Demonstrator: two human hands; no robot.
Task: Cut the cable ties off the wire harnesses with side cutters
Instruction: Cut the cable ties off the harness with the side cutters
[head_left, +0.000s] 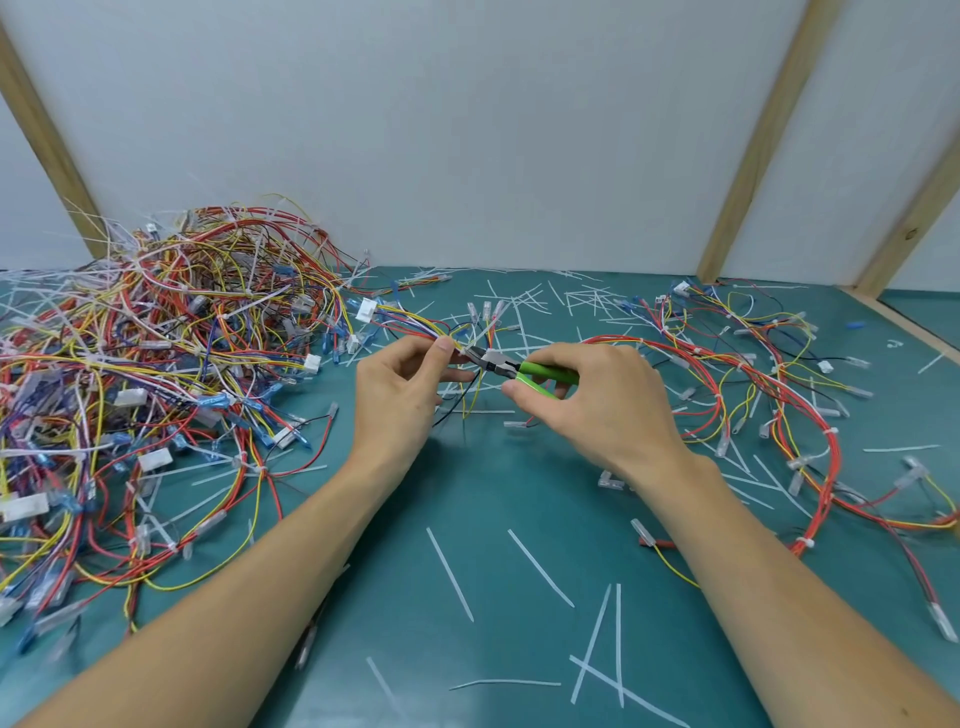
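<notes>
Wire harness (415, 319) pinched, cable tie indistinct

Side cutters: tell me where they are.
Head view, centre: the side cutters are gripped in the right hand, tips at the wires pinched by the left hand.

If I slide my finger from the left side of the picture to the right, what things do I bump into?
Big tangled pile of wires → left hand pinching a wire bundle → green-handled side cutters → right hand gripping them → spread-out red harness → wooden post.
</notes>
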